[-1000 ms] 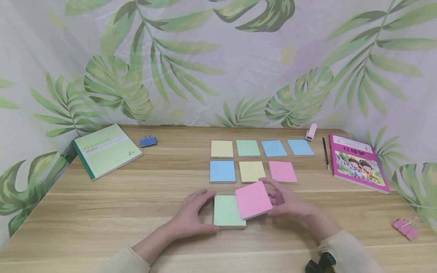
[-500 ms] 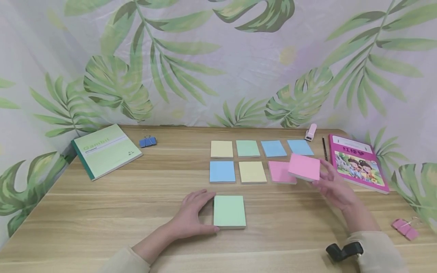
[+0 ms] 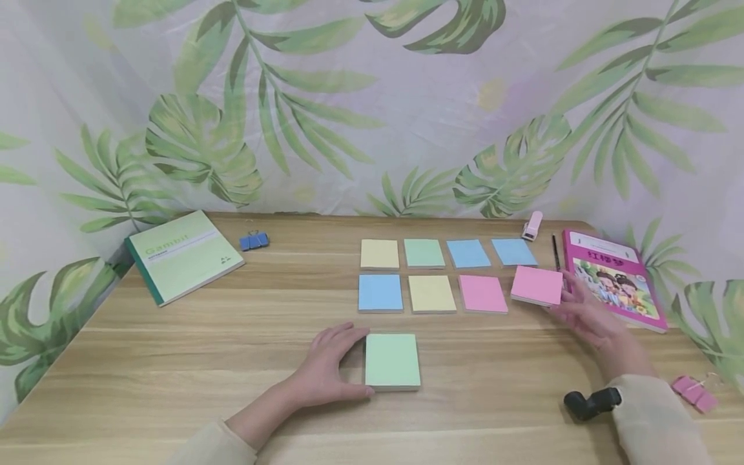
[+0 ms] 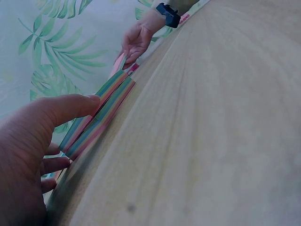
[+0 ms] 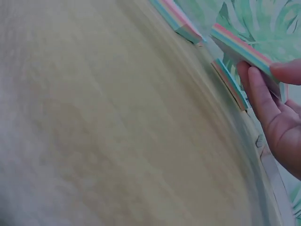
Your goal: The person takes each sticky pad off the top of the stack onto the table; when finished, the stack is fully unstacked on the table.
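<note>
A: Head view. Right hand (image 3: pixel 584 316) pinches a pink pad (image 3: pixel 537 285) by its near-right edge, tilted, just off or barely on the table (image 3: pixel 174 361); can't tell which. It sits at the right end of the second row, beside the pink sticky pad (image 3: pixel 482 294).

B: Left?

A: Left hand (image 3: pixel 328 368) lies on the table, thumb and fingers curled round the left edge of the green pad (image 3: pixel 392 360). Looks like it's bracing that pad so it doesn't slide.

B: Layout?

A: Back row: yellow (image 3: pixel 379 254), green (image 3: pixel 423 252), blue (image 3: pixel 467 253), blue (image 3: pixel 513 251). Second row: blue (image 3: pixel 380 292), yellow (image 3: pixel 432 293), then the pinks. Even gaps, a grid. The green pad sits alone in front. Notebook (image 3: pixel 183 255) and blue clip (image 3: pixel 254 241) far left; picture book (image 3: pixel 613 278), pencil (image 3: pixel 555 252), small pink stapler (image 3: pixel 531 226) on the right; pink clip (image 3: pixel 694 392) near the right sleeve.

B: Left wrist view?

A: Low angle. Thumb (image 4: pixel 70 106) over the pad's edge, fingers (image 4: pixel 56 165) curled at its side. The green pad (image 4: pixel 96 122) shows a multicoloured edge stack, which the head view hides. The right hand (image 4: pixel 136 40) is well apart in the distance.

B: Right wrist?

A: Blurred table. Fingers (image 5: pixel 258 99) under the pink pad (image 5: pixel 244 52), a fingertip on top: a clear pinch, held at its corner. Its striped edge also shows. Neighbouring pads (image 5: pixel 176 16) seen edge-on. No grid layout here; only the head view gives that.
</note>
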Tool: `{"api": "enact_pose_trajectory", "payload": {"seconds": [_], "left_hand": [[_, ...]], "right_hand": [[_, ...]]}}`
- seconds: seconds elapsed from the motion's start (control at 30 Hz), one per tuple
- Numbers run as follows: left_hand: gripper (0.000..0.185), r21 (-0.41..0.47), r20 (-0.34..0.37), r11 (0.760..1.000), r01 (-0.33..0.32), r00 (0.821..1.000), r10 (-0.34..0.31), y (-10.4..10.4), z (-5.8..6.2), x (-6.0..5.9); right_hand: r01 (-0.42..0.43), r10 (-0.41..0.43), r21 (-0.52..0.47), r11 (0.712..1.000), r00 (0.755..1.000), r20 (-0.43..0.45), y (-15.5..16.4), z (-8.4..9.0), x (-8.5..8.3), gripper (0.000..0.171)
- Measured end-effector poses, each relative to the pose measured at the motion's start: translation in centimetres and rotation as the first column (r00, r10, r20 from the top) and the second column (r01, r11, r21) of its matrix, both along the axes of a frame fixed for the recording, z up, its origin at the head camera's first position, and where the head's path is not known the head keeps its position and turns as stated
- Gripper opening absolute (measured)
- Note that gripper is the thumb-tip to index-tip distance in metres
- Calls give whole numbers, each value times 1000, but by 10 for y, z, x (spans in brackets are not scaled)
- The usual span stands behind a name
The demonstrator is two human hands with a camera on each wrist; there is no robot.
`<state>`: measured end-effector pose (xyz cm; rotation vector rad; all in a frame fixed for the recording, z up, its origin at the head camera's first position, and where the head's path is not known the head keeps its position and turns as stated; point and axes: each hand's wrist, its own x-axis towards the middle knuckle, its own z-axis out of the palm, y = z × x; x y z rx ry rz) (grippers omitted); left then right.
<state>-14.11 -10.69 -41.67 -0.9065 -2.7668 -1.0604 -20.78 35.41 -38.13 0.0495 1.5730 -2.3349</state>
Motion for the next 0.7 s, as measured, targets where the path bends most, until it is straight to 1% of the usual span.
{"api": "enact_pose_trajectory", "payload": {"seconds": [0.1, 0.3, 0.37, 0.5, 0.6, 0.67, 0.7], "left_hand": [[87, 5, -2, 1000, 0, 1000, 0, 0, 1, 0], [88, -9, 14, 1000, -5, 1000, 5, 0, 1, -1], [88, -13, 18, 1000, -5, 1000, 5, 0, 1, -1], [87, -3, 18, 1000, -1, 1000, 1, 0, 1, -1], [87, -1, 20, 1000, 1, 1000, -1, 0, 1, -1], [87, 1, 22, 1000, 1, 1000, -1, 0, 2, -1], [87, 3, 24, 1000, 2, 1000, -2, 0, 2, -1]], "right_hand": [[-21, 20, 44, 999, 999, 37, 1, -2, -5, 89], [-141, 138, 102, 985, 990, 42, 8, -5, -15, 88], [-163, 158, 126, 979, 986, 47, 10, -5, -17, 88], [-183, 180, 180, 966, 983, 35, 12, -3, -18, 88], [-199, 202, 243, 949, 979, 11, 15, 0, -17, 85], [-203, 218, 279, 939, 976, -25, 17, 3, -15, 80], [-212, 234, 267, 940, 971, -55, 19, 4, -15, 78]]}}
